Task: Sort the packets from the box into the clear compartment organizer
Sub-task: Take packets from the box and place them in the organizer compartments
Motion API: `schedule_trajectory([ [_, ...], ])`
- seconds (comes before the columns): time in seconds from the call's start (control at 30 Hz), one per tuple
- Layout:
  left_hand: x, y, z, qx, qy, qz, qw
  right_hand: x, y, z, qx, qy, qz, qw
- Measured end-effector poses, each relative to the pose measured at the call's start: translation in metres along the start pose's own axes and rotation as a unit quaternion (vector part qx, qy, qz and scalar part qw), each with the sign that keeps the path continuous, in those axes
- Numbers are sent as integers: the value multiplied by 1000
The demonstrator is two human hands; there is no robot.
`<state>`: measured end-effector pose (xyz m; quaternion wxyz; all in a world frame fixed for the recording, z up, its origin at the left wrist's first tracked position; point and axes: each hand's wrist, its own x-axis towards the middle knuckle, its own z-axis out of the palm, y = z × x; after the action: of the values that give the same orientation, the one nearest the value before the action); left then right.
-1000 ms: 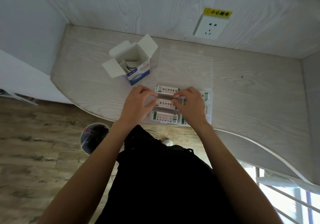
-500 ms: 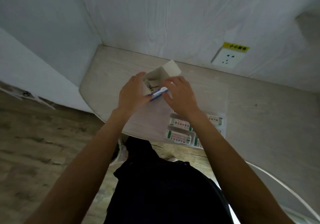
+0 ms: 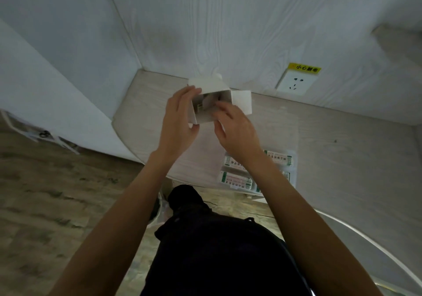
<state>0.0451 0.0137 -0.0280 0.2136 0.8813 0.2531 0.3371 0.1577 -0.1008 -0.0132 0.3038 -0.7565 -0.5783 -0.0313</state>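
Note:
My left hand (image 3: 178, 117) grips the white cardboard box (image 3: 212, 85) and holds it off the desk, its open end tilted toward me with the flaps spread. A packet (image 3: 200, 108) shows inside at the left. The fingertips of my right hand (image 3: 237, 131) are at the box mouth; whether they pinch anything is hidden. The clear compartment organizer (image 3: 294, 177) lies at the desk's front edge under my right forearm, with green-and-white packets (image 3: 236, 179) lying flat in its compartments.
The pale wood desk (image 3: 342, 158) sits in a corner between white walls, with a curved front edge. A wall socket (image 3: 295, 83) with a yellow label is at the back right. Wooden floor lies to the left and below.
Both hands left the organizer and went to the box. My left hand has lifted the box and tipped its opening toward me, and my right fingers moved to the opening. The view swung left.

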Motion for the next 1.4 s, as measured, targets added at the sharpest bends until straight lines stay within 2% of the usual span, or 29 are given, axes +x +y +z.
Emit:
schedule_trajectory([
  [0.2,-2,15,-5,18,16,45,999,3,-8,-5,-10,-9,-5,1000],
  [0.37,-4,19,-3,31,-8,66,997,6,-7,-5,-19,-72,-24,997],
  [0.5,3,18,-1,21,-4,47,999,0,-1,-13,16,-61,-29,998],
  [0.67,8,21,1,11,-24,27,999,-8,5,-26,39,-74,24,996],
  [0.73,8,24,3,15,-31,25,999,-5,7,-28,38,-57,29,997],
  [0.87,9,27,4,22,-43,23,999,0,16,-24,-3,7,-37,999],
  [1.2,3,27,9,17,-75,-30,997,-9,34,-21,-26,81,-29,996],
  [1.3,0,24,11,19,-82,-56,995,-16,36,-18,-1,87,24,996],
  [1.4,-5,19,13,10,-89,-100,991,-21,35,-19,108,93,116,983],
])
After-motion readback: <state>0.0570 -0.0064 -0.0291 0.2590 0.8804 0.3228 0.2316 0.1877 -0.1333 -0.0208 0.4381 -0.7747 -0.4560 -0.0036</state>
